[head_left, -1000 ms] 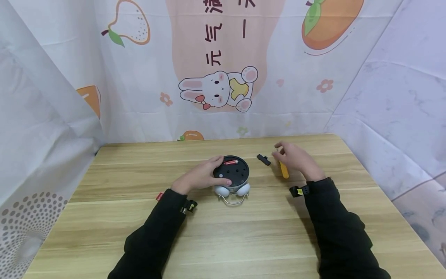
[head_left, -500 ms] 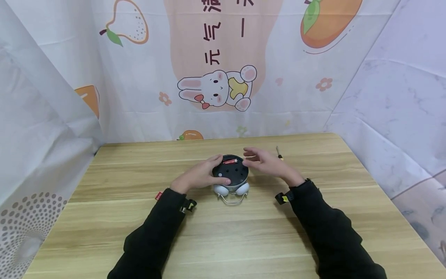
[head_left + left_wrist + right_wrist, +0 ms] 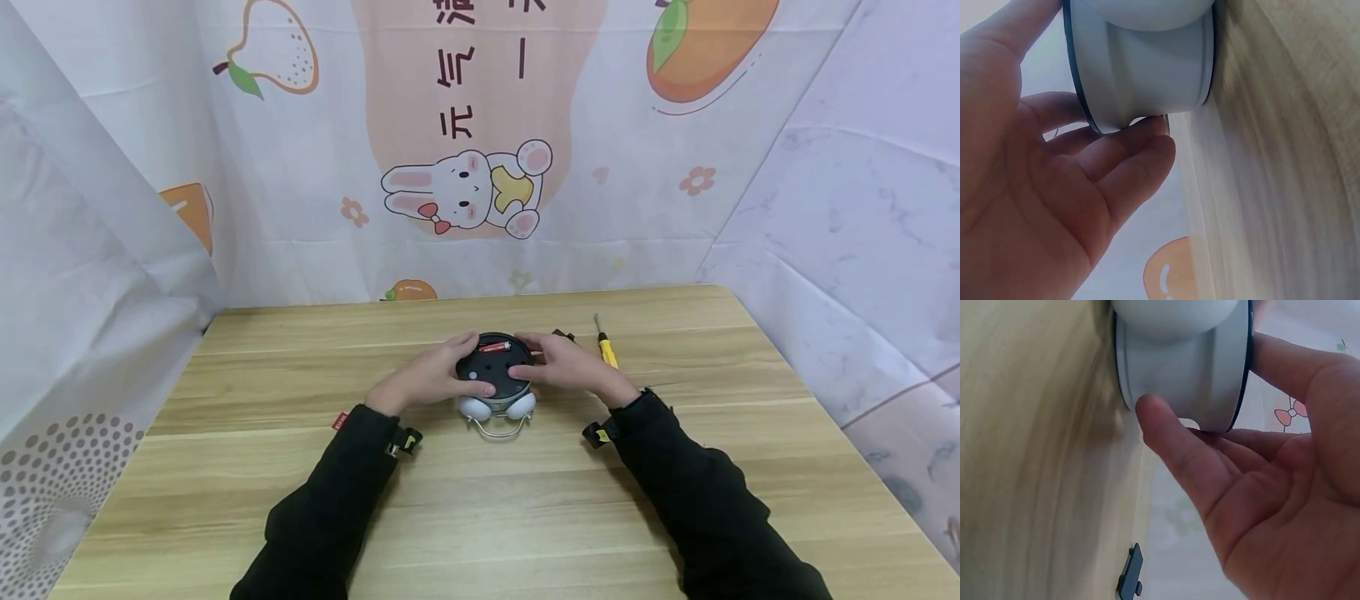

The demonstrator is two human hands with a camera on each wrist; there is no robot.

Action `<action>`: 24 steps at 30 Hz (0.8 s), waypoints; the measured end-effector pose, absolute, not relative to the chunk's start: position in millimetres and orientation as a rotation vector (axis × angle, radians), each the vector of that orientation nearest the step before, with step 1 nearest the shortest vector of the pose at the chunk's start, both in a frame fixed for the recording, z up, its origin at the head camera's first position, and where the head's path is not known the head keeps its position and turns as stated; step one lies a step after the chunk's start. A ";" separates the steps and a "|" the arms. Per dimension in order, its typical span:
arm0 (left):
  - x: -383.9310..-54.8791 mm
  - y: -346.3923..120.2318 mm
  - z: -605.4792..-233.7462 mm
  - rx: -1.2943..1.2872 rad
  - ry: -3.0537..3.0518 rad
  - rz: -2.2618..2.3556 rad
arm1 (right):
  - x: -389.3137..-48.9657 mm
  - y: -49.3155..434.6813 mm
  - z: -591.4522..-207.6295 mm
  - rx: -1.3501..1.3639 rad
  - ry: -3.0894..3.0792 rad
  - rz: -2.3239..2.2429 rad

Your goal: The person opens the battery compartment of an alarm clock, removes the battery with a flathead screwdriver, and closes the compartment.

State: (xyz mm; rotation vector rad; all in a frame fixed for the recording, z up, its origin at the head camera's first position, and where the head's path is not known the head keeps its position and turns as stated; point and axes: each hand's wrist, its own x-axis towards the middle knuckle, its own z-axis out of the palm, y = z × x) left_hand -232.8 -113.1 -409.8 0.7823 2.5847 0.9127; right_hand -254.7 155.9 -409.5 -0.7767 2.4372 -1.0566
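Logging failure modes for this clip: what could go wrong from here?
The red battery sits uncovered in the back of the twin-bell alarm clock; if the left hand and right hand tip the clock, it could drop out.

The black battery cover lies loose near the right hand, which might knock it away.

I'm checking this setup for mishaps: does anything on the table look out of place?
The alarm clock shows its back, a red battery uncovered; a small black piece, probably its cover, lies loose beyond the right hand. No spill shows.
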 end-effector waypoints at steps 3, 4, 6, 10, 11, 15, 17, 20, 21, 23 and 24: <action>-232.5 -114.3 -408.5 0.781 2.583 0.920 | -253.7 155.1 -410.3 -0.753 2.421 -1.060; -232.5 -114.7 -408.2 0.778 2.581 0.924 | -253.7 155.0 -410.6 -0.748 2.417 -1.061; -232.6 -115.3 -407.8 0.776 2.578 0.924 | -254.2 154.9 -411.6 -0.744 2.408 -1.064; -233.1 -115.9 -407.8 0.768 2.575 0.928 | -254.8 155.0 -412.1 -0.746 2.394 -1.068; -233.1 -116.0 -407.9 0.764 2.574 0.929 | -254.7 155.1 -412.0 -0.747 2.388 -1.073; -233.3 -114.8 -407.5 0.759 2.576 0.919 | -254.4 155.9 -411.4 -0.726 2.361 -1.096; -233.3 -114.4 -406.6 0.767 2.590 0.894 | -254.7 155.9 -411.6 -0.704 2.341 -1.110; -233.2 -113.0 -403.9 0.815 2.637 0.847 | -255.4 155.4 -412.2 -0.669 2.315 -1.125; -233.4 -112.6 -403.2 0.837 2.658 0.833 | -255.5 155.1 -412.3 -0.660 2.311 -1.124; -233.2 -111.5 -401.3 0.877 2.698 0.809 | -255.9 154.7 -412.3 -0.647 2.303 -1.125; -233.3 -110.5 -400.5 0.905 2.720 0.801 | -255.7 154.4 -411.8 -0.642 2.300 -1.126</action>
